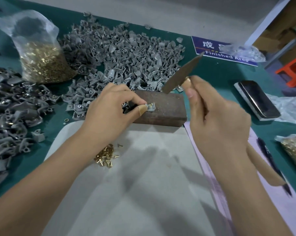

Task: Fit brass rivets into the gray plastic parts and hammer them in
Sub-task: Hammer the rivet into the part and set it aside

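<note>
While left hand (113,106) pinches the gray part (151,107) with rivet (151,104) on the block (162,108), frame centre | right hand (217,116) grips hammer (181,74), head raised just up-right of the rivet | strike falls down-left.

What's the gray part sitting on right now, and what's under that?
The gray part, with a brass rivet in it, lies on the rusty metal block. The left hand pinches its edge. What lies beneath the block is hidden.
</note>
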`<state>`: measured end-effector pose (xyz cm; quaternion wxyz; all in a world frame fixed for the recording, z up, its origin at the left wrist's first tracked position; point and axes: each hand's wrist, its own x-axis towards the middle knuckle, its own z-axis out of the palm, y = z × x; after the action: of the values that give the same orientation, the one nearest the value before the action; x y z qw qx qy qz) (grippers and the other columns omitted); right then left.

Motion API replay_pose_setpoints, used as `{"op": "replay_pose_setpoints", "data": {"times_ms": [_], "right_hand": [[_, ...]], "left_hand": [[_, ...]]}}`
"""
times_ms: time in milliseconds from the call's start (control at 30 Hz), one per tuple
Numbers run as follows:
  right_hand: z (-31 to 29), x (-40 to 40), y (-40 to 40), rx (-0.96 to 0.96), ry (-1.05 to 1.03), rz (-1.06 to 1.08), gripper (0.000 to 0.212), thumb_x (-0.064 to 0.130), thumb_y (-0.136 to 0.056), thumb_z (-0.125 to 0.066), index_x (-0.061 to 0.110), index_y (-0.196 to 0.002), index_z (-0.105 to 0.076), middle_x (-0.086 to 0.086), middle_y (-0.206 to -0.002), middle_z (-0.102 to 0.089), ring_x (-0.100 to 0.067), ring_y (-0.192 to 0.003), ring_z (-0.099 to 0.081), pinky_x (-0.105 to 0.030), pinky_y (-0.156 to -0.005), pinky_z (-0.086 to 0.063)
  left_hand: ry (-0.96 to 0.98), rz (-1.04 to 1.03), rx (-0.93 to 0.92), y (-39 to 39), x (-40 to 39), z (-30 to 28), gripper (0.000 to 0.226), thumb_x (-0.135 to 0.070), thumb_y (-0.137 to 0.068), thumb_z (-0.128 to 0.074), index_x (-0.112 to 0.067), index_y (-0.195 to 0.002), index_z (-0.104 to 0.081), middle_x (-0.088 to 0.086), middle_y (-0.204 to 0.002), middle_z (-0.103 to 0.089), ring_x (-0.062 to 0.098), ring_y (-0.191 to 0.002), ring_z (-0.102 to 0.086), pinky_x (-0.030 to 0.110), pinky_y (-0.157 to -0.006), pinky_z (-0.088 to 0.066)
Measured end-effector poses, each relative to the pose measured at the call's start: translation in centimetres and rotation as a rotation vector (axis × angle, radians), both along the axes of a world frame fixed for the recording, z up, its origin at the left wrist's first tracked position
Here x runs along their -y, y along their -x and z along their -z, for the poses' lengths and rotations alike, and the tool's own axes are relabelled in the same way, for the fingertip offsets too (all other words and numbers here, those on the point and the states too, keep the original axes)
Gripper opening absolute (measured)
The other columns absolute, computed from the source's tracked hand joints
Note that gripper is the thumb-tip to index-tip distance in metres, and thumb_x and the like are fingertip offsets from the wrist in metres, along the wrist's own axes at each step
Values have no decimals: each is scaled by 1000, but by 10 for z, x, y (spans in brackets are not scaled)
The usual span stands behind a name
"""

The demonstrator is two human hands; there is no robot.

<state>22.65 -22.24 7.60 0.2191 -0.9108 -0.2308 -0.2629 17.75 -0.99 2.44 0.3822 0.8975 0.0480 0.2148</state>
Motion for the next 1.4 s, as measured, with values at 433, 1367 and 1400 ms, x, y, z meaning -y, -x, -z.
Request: {"op": "replay_pose_setpoints", "data": {"times_ms": [433, 1367, 1400], "right_hand": [[7, -4, 2, -54, -55, 34, 29, 49, -106, -39, 39, -123, -61, 4, -73, -67, -24, -65, -53, -31, -54, -26], [41, -17, 5, 80, -82, -274, 16, 17, -100, -61, 13, -107, -75, -3, -99, -64, -27, -90, -55, -40, -83, -46], [43, -24, 12, 27, -114, -421, 13, 15, -100, -63, 12, -104, -75, -1, -96, -66, -22, -88, -57, -34, -81, -47]], "left_hand": [[-51, -53, -7, 2, 2, -2, 9, -48, -87, -71, -39, -88, -73, -20, -90, -62, 5, -96, -48, 41, -79, -47], [-96, 69, 73, -2, -26, -1, 7, -38, -94, -66, -33, -96, -70, -20, -92, -59, 2, -89, -49, 37, -89, -48], [-123, 87, 69, -2, -28, -1, 9, -38, -94, -66, -32, -98, -71, -20, -93, -59, 2, -88, -48, 38, -90, -49]]}}
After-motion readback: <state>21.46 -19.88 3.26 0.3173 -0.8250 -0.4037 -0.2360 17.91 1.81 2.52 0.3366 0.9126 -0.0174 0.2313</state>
